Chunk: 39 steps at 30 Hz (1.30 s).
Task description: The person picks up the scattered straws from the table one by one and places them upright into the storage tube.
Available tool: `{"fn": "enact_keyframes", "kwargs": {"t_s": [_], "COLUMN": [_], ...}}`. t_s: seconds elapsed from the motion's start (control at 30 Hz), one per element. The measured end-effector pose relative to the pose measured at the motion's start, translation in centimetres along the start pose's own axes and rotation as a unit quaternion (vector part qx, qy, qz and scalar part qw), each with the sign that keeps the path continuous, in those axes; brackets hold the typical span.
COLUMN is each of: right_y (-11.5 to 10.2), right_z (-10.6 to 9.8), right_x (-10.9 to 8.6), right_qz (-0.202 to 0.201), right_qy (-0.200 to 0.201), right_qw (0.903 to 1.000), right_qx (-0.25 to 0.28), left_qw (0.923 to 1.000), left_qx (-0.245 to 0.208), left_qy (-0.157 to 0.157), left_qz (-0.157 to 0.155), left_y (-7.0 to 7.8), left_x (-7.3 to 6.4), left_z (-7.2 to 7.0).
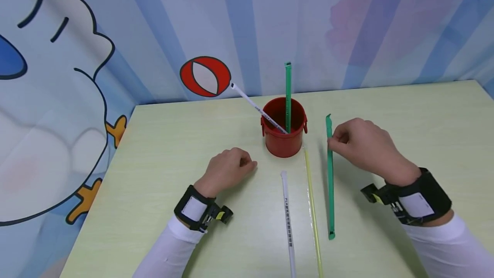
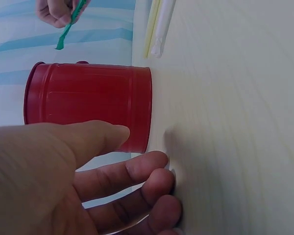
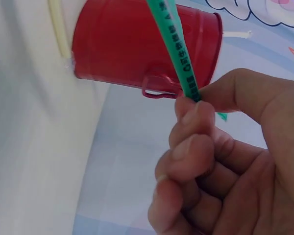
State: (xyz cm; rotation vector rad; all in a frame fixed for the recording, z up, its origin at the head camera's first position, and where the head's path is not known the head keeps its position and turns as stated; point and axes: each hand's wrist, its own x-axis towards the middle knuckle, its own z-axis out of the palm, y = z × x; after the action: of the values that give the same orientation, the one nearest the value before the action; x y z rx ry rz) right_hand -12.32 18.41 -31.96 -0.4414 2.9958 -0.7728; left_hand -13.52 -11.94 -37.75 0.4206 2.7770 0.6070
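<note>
My right hand (image 1: pixel 364 147) pinches a green wrapped straw (image 1: pixel 330 196) between thumb and forefinger, a little below its upper end. In the right wrist view dark print runs along this straw (image 3: pixel 174 44), which passes in front of the red bucket (image 3: pixel 132 39). My left hand (image 1: pixel 227 168) rests on the table with loosely curled fingers and holds nothing, to the left of the bucket. Inside the bucket (image 1: pixel 283 146) a green straw (image 1: pixel 288 87) stands upright and a white straw (image 1: pixel 251 103) leans left over the rim.
On the table (image 1: pixel 424 140) between my hands lie a white wrapped straw (image 1: pixel 287 218) with black print and a yellow straw (image 1: pixel 311 203), side by side. Behind the table hangs a blue striped backdrop (image 1: pixel 270 20) with cartoon figures.
</note>
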Motion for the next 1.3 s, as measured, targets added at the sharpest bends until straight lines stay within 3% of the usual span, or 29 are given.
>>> {"fn": "enact_keyframes", "kwargs": {"t_s": [0.4,0.9,1.13,1.3], "right_y": [-1.1,-2.5,-3.1,-3.6], "right_z": [-2.4,-5.3,-6.1,-6.6], "right_x": [0.8,1.3,1.5,1.8], "right_qz": [-0.018,-0.044,-0.062,-0.08], "right_qy": [0.074,0.161,0.204,0.251], "right_qw": [0.997,0.9858,0.9769,0.9644], "right_qx": [-0.018,-0.014,-0.002,0.02], "left_qw": [1.0,1.0,1.0,1.0], "left_qx": [-0.001,-0.003,-0.004,-0.007], "left_qy": [-0.001,0.001,0.0,0.0], "left_qz": [-0.001,-0.001,-0.004,-0.005], "left_y": [0.0,0.1,0.2,0.3], "left_x": [0.0,0.1,0.0,-0.1], "left_z": [0.0,0.0,0.0,-0.1]}}
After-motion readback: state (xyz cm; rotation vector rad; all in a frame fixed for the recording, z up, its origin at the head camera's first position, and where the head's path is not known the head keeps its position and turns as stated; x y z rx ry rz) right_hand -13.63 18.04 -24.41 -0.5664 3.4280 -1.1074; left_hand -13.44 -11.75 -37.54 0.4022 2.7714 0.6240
